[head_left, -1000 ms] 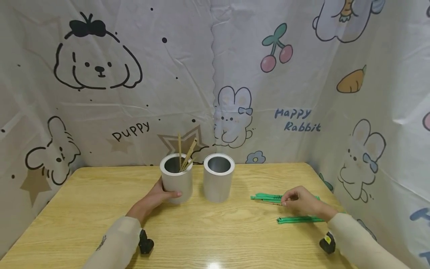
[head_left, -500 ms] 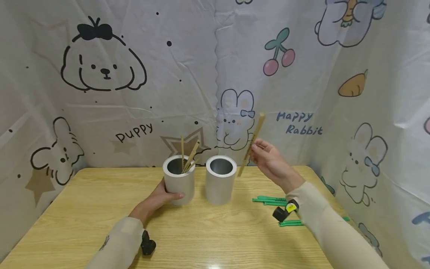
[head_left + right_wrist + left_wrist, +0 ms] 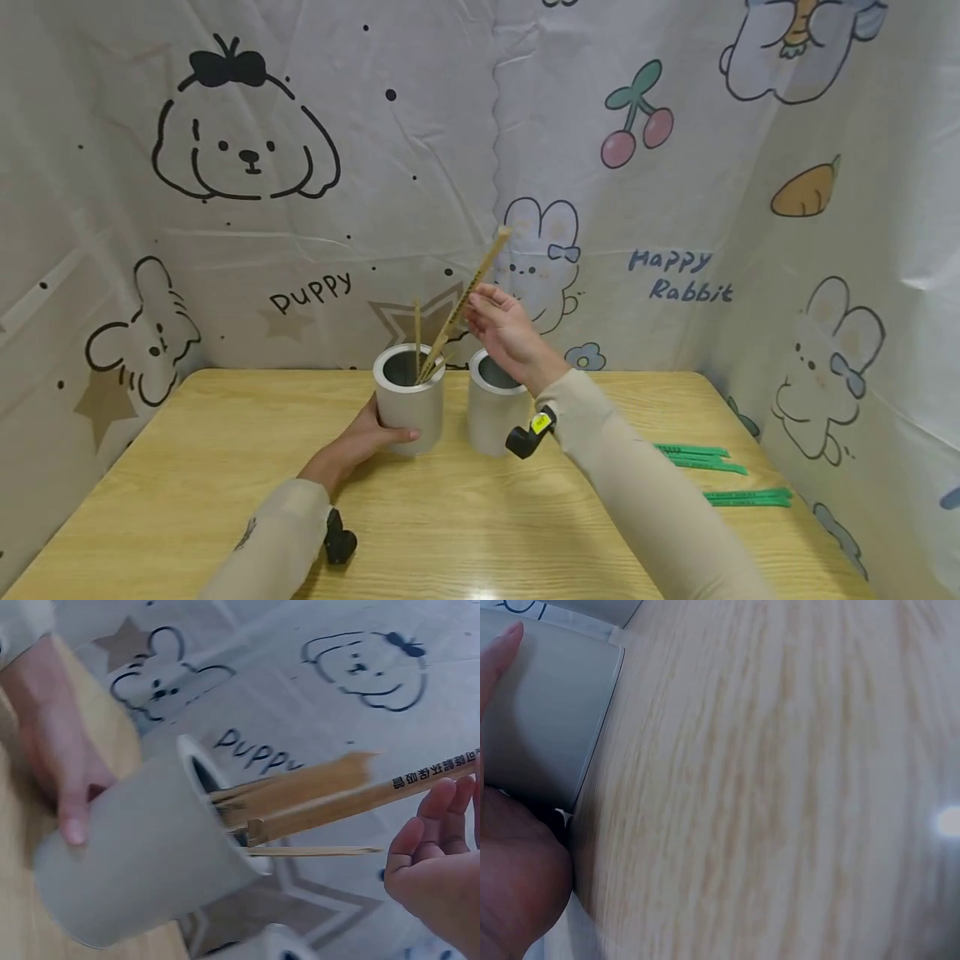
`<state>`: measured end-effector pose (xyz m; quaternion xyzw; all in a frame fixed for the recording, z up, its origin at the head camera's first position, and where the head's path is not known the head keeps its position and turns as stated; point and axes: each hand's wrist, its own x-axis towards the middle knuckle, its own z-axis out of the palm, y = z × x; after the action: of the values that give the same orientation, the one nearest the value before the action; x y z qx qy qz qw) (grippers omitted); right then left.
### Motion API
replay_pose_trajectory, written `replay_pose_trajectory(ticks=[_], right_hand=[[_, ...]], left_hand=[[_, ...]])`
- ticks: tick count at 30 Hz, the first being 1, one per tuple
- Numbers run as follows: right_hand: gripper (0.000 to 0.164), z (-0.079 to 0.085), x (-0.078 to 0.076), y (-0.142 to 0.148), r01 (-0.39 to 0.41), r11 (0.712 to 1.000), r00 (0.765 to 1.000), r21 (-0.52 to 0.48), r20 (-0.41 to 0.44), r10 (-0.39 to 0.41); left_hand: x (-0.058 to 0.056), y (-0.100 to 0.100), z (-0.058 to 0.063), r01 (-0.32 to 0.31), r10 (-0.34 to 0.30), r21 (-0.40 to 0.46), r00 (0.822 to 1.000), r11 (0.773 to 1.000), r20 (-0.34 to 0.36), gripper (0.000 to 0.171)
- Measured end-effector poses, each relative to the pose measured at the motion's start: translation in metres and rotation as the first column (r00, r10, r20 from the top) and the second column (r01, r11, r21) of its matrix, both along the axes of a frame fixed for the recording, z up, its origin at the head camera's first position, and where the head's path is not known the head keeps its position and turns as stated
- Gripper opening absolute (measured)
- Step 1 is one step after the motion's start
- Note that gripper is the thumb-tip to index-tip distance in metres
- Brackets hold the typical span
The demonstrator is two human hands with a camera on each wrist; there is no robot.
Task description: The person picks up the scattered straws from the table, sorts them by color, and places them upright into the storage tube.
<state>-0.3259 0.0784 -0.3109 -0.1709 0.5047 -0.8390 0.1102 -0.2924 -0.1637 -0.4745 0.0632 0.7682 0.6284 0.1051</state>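
Observation:
My left hand (image 3: 358, 439) grips the side of the left grey metal cup (image 3: 408, 402), thumb across its front; the left wrist view has the palm (image 3: 510, 885) against the cup wall (image 3: 547, 727). My right hand (image 3: 497, 321) is raised above the cups and pinches a long wooden stick (image 3: 467, 297) near its middle. The stick leans to the right, with its lower end inside the left cup among other wooden sticks (image 3: 417, 333). In the right wrist view the stick (image 3: 337, 802) enters the cup (image 3: 142, 855) beside my fingers (image 3: 431, 825). The right cup (image 3: 489, 412) looks empty.
Both cups stand at the back middle of a wooden table (image 3: 187, 467). Green sticks (image 3: 697, 457) lie flat at the right, with more (image 3: 746, 497) nearer the edge. Printed cloth walls close in the back and both sides.
My right hand picked a wooden stick off the table by the green ones, carried it up and left, and now its lower end is in the left cup. The left hand stayed put.

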Motion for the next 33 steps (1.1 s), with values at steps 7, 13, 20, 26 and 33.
replay_pose_trajectory(ticks=[7, 13, 20, 26, 33], right_hand=[[0.017, -0.013, -0.003, -0.016, 0.033, 0.947, 0.999, 0.319, -0.017, -0.029], [0.028, -0.013, -0.003, -0.003, 0.105, 0.837, 0.992, 0.537, -0.118, -0.049], [0.030, -0.011, 0.008, 0.026, 0.142, 0.780, 0.985, 0.609, -0.163, -0.053], [0.030, -0.018, 0.021, 0.048, 0.148, 0.768, 0.982, 0.623, -0.184, -0.040], [0.034, -0.025, 0.039, 0.068, 0.177, 0.734, 0.966, 0.656, -0.260, 0.000]], left_hand=[[-0.004, 0.002, 0.003, -0.006, 0.006, -0.004, 1.000, 1.000, -0.009, 0.104], [-0.005, 0.003, 0.003, -0.008, 0.008, 0.005, 1.000, 1.000, 0.005, 0.107], [-0.004, 0.002, 0.002, -0.014, 0.014, -0.004, 1.000, 1.000, -0.016, 0.105], [-0.002, 0.000, 0.000, -0.029, 0.029, -0.018, 0.999, 0.999, -0.013, 0.107], [0.000, 0.000, -0.002, -0.032, 0.032, -0.022, 0.999, 0.999, -0.009, 0.109]])
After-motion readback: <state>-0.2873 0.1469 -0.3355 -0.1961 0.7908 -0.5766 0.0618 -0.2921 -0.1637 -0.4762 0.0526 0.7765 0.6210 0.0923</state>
